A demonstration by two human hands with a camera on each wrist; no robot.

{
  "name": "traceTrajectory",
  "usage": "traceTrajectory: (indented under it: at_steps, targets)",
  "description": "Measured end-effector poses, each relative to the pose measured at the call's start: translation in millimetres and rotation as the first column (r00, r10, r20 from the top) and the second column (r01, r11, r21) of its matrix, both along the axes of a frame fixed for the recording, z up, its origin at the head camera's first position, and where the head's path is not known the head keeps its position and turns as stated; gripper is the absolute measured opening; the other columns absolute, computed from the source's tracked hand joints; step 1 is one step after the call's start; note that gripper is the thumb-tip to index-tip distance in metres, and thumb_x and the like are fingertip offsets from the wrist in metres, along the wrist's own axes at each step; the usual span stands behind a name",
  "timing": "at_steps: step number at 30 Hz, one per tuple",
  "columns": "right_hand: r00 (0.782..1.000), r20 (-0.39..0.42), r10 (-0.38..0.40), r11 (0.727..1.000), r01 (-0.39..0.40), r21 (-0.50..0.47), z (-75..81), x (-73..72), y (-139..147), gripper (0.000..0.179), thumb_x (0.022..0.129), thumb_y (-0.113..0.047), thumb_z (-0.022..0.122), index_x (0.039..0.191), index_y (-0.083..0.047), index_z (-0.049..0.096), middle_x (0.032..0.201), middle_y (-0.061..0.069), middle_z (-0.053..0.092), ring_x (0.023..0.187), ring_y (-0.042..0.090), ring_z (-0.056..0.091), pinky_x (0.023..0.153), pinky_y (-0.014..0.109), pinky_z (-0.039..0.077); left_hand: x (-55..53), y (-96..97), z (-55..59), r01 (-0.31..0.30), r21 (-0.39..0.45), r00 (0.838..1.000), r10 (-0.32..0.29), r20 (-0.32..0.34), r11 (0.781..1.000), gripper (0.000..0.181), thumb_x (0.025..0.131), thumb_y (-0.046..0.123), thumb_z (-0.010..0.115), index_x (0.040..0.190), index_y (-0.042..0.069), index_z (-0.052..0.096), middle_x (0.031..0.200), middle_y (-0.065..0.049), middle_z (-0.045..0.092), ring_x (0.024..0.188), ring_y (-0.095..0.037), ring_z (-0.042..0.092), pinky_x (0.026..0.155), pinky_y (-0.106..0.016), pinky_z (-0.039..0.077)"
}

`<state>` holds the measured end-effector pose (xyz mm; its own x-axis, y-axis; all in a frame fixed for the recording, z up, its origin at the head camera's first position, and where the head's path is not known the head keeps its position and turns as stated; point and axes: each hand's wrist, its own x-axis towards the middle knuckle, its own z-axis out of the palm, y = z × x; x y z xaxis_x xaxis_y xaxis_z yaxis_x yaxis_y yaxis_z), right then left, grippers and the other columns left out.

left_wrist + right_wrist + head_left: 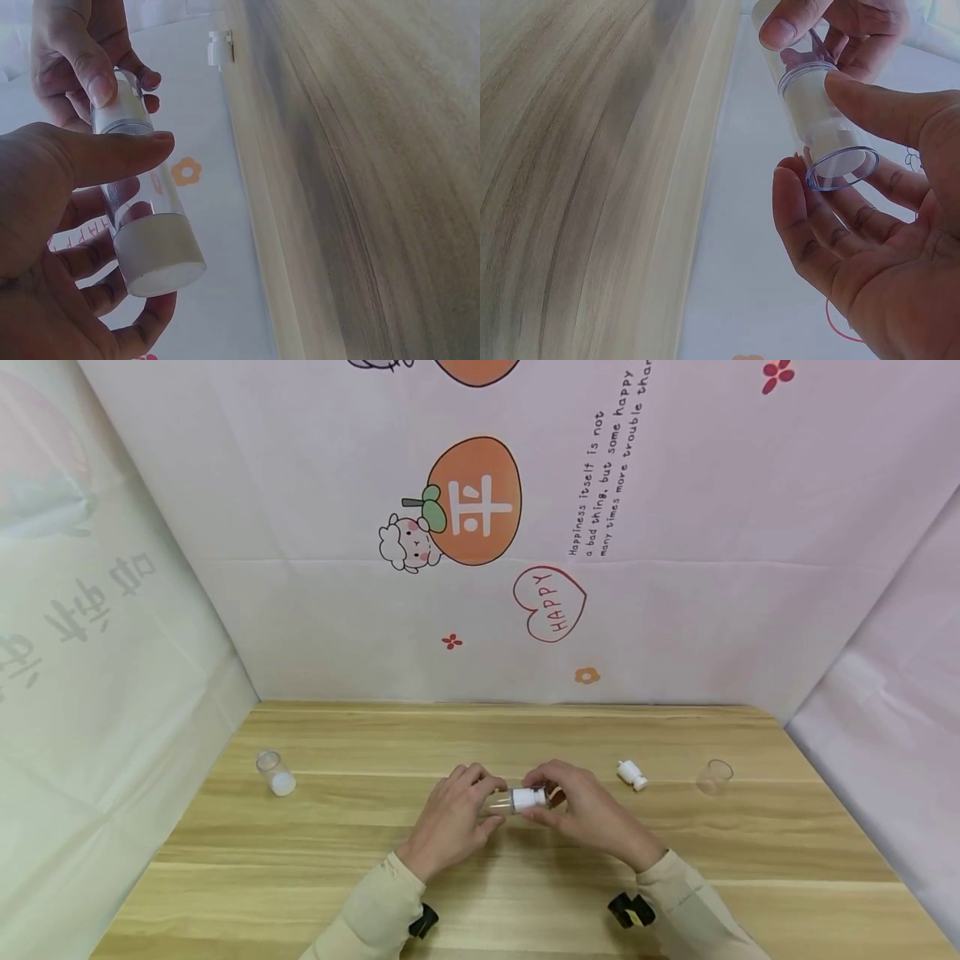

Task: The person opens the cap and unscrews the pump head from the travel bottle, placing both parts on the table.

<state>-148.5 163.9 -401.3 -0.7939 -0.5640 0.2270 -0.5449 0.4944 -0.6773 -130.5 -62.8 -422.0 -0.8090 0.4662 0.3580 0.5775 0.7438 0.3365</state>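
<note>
Both hands hold a small clear bottle (501,803) with a white base (160,251), lying sideways above the wooden table. My left hand (456,817) grips the clear body near the base, its thumb across the top and its fingers curled underneath. At the other end, a white pump top (814,109) shows inside a clear sleeve with a round open rim (842,168). My right hand (588,808) holds this end, thumb on one side and fingers round the other. Both wrists are bent inward, so the fingertips of the two hands lie close together.
A clear container (270,763) with a white base lies on the table at left. On the right lie a separate white pump top (632,775) and a clear cap (714,778). Printed white cloth (337,635) rises behind the table (360,735) and along both sides.
</note>
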Motion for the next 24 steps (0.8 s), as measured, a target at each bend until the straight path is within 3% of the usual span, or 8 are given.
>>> traceTrajectory:
  at_steps: [12, 24]
  targets:
    - [0.997, -0.069, -0.038, 0.999, 0.038, -0.01, -1.9, 1.5, -0.8, 0.022, 0.085, -0.011, 0.083, 0.103, -0.01, 0.07, 0.097, -0.005, 0.066, 0.084, 0.012, 0.063, 0.073, 0.035, 0.059, -1.0, -1.2, -0.7, 0.023, 0.039, 1.0, -0.023, 0.003, 0.999, 0.036, 0.083, 0.024, 0.086, 0.114, 0.012, 0.072, 0.103, -0.002, 0.067, 0.087, -0.013, 0.056, 0.07, -0.026, 0.048]
    - [0.996, -0.07, -0.059, 0.998, 0.057, -0.029, -3.7, 1.3, -3.2, 0.021, 0.086, -0.011, 0.082, 0.103, -0.01, 0.07, 0.097, -0.004, 0.065, 0.084, 0.011, 0.063, 0.073, 0.034, 0.059, -3.1, -2.2, -0.7, 0.022, 0.065, 1.0, -0.022, 0.001, 0.998, 0.037, 0.081, 0.023, 0.087, 0.113, 0.01, 0.074, 0.103, -0.003, 0.069, 0.089, -0.016, 0.06, 0.071, -0.031, 0.052]
